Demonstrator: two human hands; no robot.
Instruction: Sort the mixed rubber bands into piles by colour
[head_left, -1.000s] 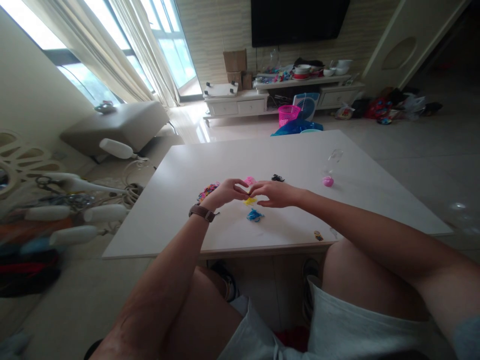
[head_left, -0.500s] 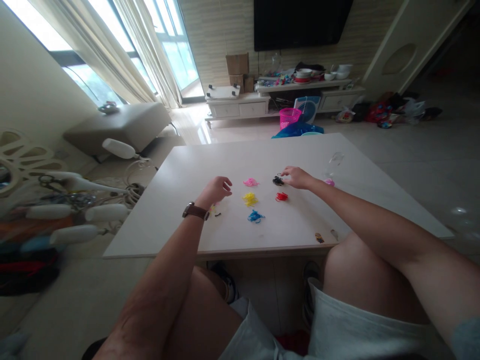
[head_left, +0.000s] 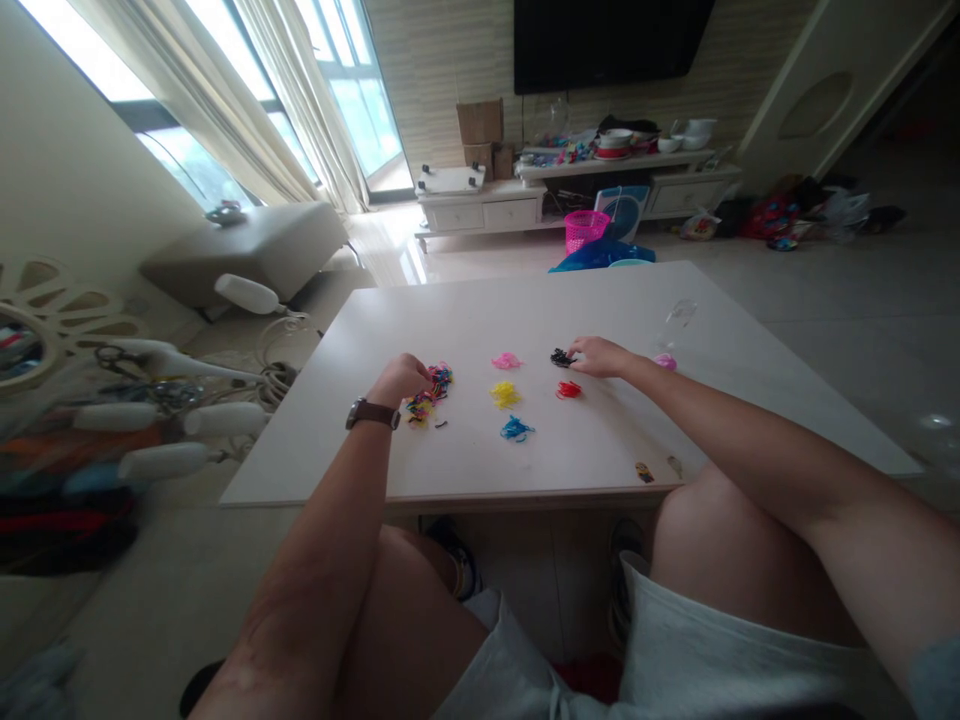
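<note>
My left hand (head_left: pixel 405 378) is at a pile of mixed-colour small rubber bands (head_left: pixel 441 380). Its fingers are curled together at the pile's edge, and whatever is between them is hidden. On the right, the fingertips of my right hand (head_left: pixel 596 356) are bent together at the side of a heap of black rubber bands (head_left: pixel 560 357); what they pinch is too small to see. Between my hands lie separate heaps of pink bands (head_left: pixel 507 361), yellow bands (head_left: pixel 505 394) and blue bands (head_left: pixel 517 429). Red bands (head_left: pixel 568 390) lie just below the black heap.
On the white table (head_left: pixel 450 470), a clear plastic container (head_left: pixel 682 313) and a pink-purple item (head_left: pixel 664 361) lie beyond my right forearm. A small yellow-and-dark figure (head_left: pixel 643 472) is near the front edge. A white lamp with several arms (head_left: pixel 251 295) stands left of the table.
My left hand has moved left onto the mixed pile, and its fingers have drawn together, uncovering more bands. My right hand stays by the black heap. The view has shifted slightly.
</note>
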